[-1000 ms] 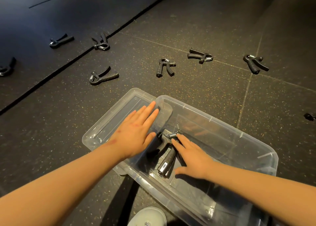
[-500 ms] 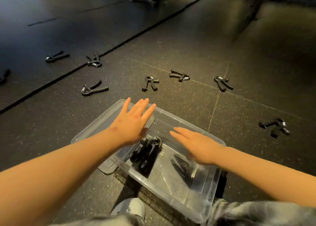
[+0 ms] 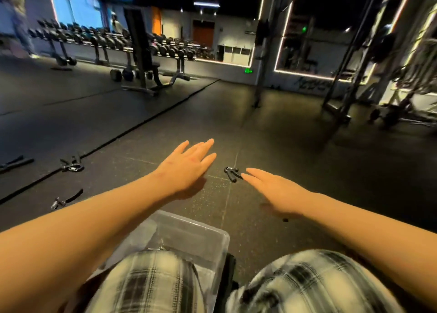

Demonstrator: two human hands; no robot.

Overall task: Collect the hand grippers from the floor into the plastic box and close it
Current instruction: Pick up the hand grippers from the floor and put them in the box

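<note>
Both my hands reach forward over the dark gym floor, past the clear plastic box (image 3: 189, 230), which sits open between my knees with its inside mostly hidden by my plaid trousers. My left hand (image 3: 189, 163) is flat with straight spread fingers and holds nothing. My right hand (image 3: 274, 189) is also flat and empty, its fingertips just right of a black hand gripper (image 3: 231, 173) on the floor. More hand grippers lie to the left: one near the mat seam (image 3: 71, 165), one closer to me (image 3: 65, 199), and one at the frame's left edge (image 3: 15, 162).
A bench (image 3: 151, 76) and dumbbell racks (image 3: 99, 40) stand at the back left. A dark post (image 3: 259, 76) and rack frames (image 3: 354, 76) rise at the right. A person (image 3: 20, 17) stands far left. A raised mat seam (image 3: 132, 130) crosses the floor diagonally.
The view tilted up from the box to the room. Both hands left the box and stretched forward over the floor; the right hand came close to one gripper.
</note>
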